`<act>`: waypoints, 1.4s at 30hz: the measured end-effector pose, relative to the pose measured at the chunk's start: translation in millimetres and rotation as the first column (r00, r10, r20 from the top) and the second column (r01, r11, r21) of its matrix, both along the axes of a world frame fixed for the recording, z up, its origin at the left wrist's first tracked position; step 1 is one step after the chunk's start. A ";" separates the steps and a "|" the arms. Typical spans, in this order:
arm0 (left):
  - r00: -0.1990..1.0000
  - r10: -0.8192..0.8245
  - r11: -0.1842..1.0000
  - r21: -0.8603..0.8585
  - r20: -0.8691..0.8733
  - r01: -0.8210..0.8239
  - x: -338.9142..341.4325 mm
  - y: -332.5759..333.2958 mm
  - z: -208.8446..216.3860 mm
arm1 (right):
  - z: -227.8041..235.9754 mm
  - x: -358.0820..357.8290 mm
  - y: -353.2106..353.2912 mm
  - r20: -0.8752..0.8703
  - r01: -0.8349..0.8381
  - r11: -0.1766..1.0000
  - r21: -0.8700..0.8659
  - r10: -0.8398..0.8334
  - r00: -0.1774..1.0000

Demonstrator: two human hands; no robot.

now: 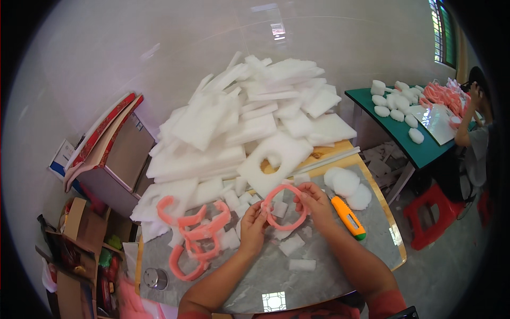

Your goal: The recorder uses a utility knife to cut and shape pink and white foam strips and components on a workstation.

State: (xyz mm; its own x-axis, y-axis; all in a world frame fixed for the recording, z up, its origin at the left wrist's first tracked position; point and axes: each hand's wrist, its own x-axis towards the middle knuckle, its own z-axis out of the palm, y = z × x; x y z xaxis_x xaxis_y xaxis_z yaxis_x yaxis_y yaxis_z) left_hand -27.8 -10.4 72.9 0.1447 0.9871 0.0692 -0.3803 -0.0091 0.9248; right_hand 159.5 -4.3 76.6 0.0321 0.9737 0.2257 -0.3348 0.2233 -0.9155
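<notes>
Between my two hands I hold up a pink foam ring (305, 213) above the grey tabletop. My left hand (254, 227) pinches its left side, and the fingers of my right hand (315, 204) close on its upper right side. More curved pink foam strips (202, 229) lie in a loose heap left of my left hand. Small white foam offcuts (291, 245) are scattered around and under the ring. An orange utility knife (348, 217) with a green end rests to the right of my right hand, beside several round white foam discs (346, 183).
A tall pile of white foam slabs (255, 114) fills the table's far side; one foam sheet (289, 151) has a round hole. A metal canister (155, 278) stands front left. At right, a person (478, 133) sits by a green table (390, 122). A red stool (433, 215) stands nearby.
</notes>
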 end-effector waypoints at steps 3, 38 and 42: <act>0.995 -0.047 0.996 -0.073 0.088 0.054 -3.5 1.5 3.7 | -9.6 8.2 5.8 -0.104 -0.112 0.993 -0.037 0.107 0.989; 0.227 0.464 0.538 0.476 -0.856 0.695 10.7 -41.0 -7.9 | 9.8 35.0 16.7 -0.477 0.131 0.987 -0.095 -0.160 0.864; 0.247 0.590 0.553 0.608 -0.768 0.570 7.9 -3.8 -2.1 | 17.5 31.4 12.1 -0.494 0.159 0.985 -0.070 -0.173 0.852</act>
